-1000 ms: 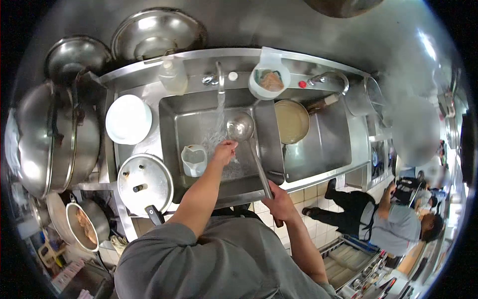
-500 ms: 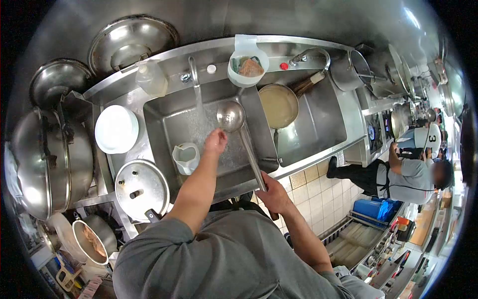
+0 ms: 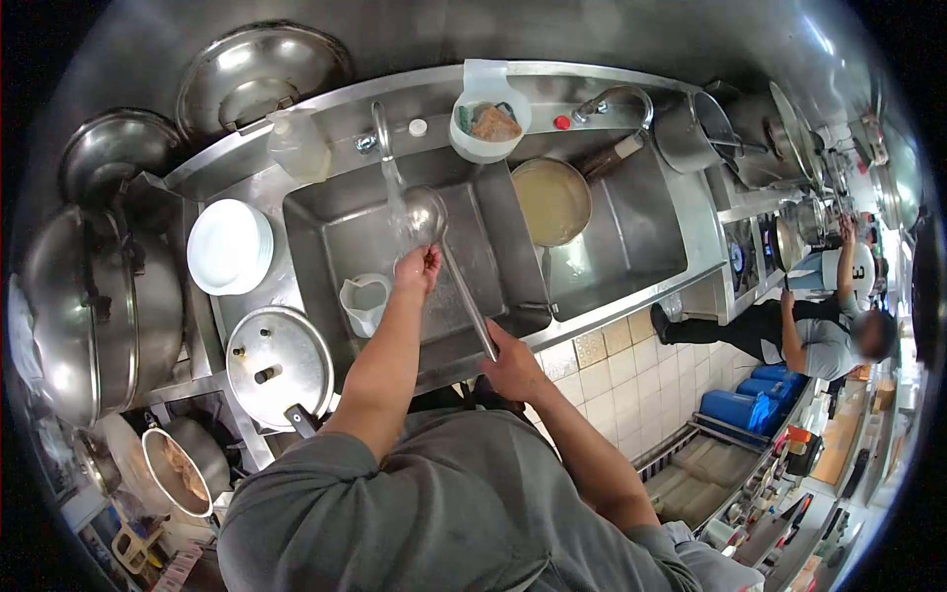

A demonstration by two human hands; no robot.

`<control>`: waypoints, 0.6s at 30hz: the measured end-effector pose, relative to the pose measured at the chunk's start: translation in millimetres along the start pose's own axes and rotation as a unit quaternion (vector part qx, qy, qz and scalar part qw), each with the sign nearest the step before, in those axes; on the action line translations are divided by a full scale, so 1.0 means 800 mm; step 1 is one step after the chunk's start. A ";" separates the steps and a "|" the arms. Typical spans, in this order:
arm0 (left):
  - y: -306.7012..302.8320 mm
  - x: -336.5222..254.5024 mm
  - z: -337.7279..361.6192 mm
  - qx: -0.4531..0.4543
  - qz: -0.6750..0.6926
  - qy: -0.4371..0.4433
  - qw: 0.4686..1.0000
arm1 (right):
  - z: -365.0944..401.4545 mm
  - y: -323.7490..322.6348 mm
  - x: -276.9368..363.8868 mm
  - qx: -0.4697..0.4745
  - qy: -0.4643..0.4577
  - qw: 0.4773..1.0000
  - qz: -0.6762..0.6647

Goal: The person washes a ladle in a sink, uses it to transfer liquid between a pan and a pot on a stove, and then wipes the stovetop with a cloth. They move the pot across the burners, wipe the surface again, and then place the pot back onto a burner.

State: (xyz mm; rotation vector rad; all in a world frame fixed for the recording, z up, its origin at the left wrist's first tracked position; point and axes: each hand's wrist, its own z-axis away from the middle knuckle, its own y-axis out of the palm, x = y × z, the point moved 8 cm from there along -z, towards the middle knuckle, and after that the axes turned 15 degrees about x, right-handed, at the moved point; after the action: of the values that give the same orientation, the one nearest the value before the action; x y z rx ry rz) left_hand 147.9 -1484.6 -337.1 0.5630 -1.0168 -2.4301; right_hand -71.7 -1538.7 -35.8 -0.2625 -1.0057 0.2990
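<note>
"While water ran from the left tap (image 3: 381, 133), where was the ladle (image 3: 424, 215)?"

"Its bowl was over the left basin (image 3: 483, 266), right by the stream, and its handle slanted back toward the person."

"How was it gripped?"

"The right hand (image 3: 515, 365) was closed around the handle. The left hand (image 3: 419, 268) was at the bowl's near edge, fingers curled; I couldn't tell whether they pinched the rim."

"And what was about it?"

"A white jug (image 3: 365, 304) was in the same basin, near the left forearm. A pan of cloudy liquid (image 3: 550, 202) was in the right basin, with a brush (image 3: 614, 158) beside it. Behind, between the two taps, was a white tub (image 3: 485, 133) with scrubbing pads in it. White plates (image 3: 229, 247) stood stacked left of the basins, with a metal lid (image 3: 279, 370) nearer the person."
</note>
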 end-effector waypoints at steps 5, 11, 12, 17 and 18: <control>-0.003 -0.021 -0.005 -0.031 -0.037 0.001 0.999 | -0.013 0.011 0.012 0.037 0.041 0.996 0.075; 0.002 -0.051 -0.006 0.000 -0.250 0.031 0.968 | 0.006 0.001 0.009 0.019 0.056 0.996 0.066; 0.003 -0.058 -0.012 0.021 -0.335 0.063 0.940 | 0.012 -0.004 0.011 0.023 0.072 0.995 0.060; 0.032 -0.043 0.009 0.050 -0.216 0.006 0.975 | 0.029 -0.008 -0.005 0.003 0.069 0.996 0.052; 0.043 -0.027 0.005 0.112 -0.164 -0.017 0.980 | 0.030 -0.011 -0.008 -0.016 0.067 0.997 0.037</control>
State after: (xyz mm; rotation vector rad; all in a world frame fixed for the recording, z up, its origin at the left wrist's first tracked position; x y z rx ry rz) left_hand 171.9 -1493.0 -304.9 0.8268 -1.3127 -2.6302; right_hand -94.0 -1547.2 -25.3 -0.3462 -0.8694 0.3280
